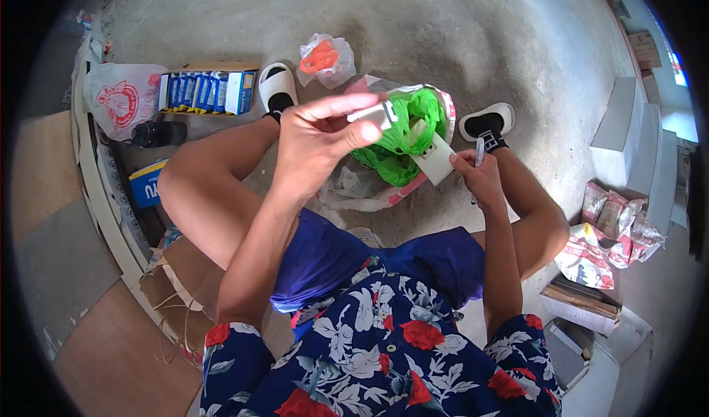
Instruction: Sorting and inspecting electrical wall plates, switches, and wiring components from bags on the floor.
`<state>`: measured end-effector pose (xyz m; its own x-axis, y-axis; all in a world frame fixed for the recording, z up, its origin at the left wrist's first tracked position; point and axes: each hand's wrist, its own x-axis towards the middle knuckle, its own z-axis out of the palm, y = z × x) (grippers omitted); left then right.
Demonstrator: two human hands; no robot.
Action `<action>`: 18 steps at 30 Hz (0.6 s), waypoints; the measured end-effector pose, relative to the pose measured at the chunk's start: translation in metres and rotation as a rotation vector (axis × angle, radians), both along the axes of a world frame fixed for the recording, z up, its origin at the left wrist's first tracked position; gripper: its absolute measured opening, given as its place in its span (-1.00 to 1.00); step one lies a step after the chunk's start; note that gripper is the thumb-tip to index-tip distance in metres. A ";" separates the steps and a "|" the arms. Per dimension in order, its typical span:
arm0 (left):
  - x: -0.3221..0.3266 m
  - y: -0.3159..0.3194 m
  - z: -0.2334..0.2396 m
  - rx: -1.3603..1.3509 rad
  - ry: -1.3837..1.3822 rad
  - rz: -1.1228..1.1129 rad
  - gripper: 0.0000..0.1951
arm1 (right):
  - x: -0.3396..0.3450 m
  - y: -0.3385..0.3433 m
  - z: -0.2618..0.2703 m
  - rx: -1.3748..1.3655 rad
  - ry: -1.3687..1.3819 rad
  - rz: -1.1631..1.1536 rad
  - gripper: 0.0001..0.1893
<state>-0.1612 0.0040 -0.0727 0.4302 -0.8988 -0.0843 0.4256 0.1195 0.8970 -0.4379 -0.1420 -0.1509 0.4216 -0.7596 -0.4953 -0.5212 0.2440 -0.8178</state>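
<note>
My left hand (313, 140) is raised and pinches a small white plastic piece (372, 116), possibly a switch or outlet module, between thumb and fingers. Lower on the right, my right hand (481, 180) grips a white rectangular wall plate (437, 165) with small openings in it. A slim, pale pen-like tool (479, 152) is also held in that hand, upright between the fingers. Behind both hands a crumpled green plastic bag (393, 167) lies on a larger white and red plastic bag (407, 191) between my legs. The plate's far end overlaps the green bag.
An open box of blue packets (205, 92) sits at the left, near a black bottle (159, 134) and a printed plastic bag (123, 101). A clear bag with orange plastic (325, 59) lies ahead. On the right are crumpled printed bags (606, 228) and grey blocks (615, 131).
</note>
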 end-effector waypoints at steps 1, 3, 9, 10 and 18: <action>0.000 0.001 0.001 -0.005 0.014 -0.004 -0.62 | 0.003 -0.001 -0.003 -0.029 0.004 -0.006 -0.75; 0.000 0.002 0.002 -0.010 -0.024 0.012 -0.62 | 0.008 -0.002 -0.009 -0.129 0.044 0.036 -0.75; 0.000 0.003 0.003 -0.005 0.019 0.014 -0.59 | 0.026 -0.009 -0.031 -0.388 0.061 0.100 -0.72; 0.000 0.003 0.002 -0.025 -0.014 -0.007 -0.64 | 0.030 -0.010 -0.036 -0.392 0.058 0.102 -0.72; 0.004 0.002 0.007 -0.136 0.498 -0.101 -0.32 | 0.050 -0.016 -0.074 -0.503 0.325 0.133 -0.70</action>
<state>-0.1576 0.0058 -0.0654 0.2780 -0.9509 -0.1361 0.8119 0.1568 0.5623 -0.3883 -0.1576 -0.2251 0.4164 -0.8848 -0.2092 -0.7629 -0.2149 -0.6097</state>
